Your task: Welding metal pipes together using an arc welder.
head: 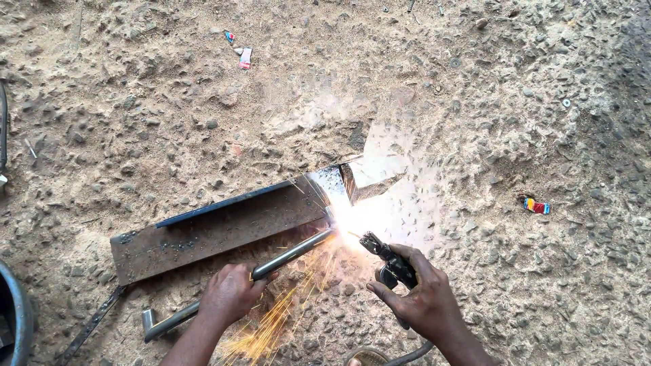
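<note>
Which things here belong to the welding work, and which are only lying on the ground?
In use: electrode holder in right hand; steel rod in left hand; rusty flat plate.
Lying about: red wrapper, colourful wrapper, small washer.

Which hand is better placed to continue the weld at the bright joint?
Probably the right hand: it holds the electrode holder, whose tip meets the glow at the steel bar. The left hand grips the rod.

Weld joint [342, 220] lost in glare; blue drum [13, 318] cut off left.
</note>
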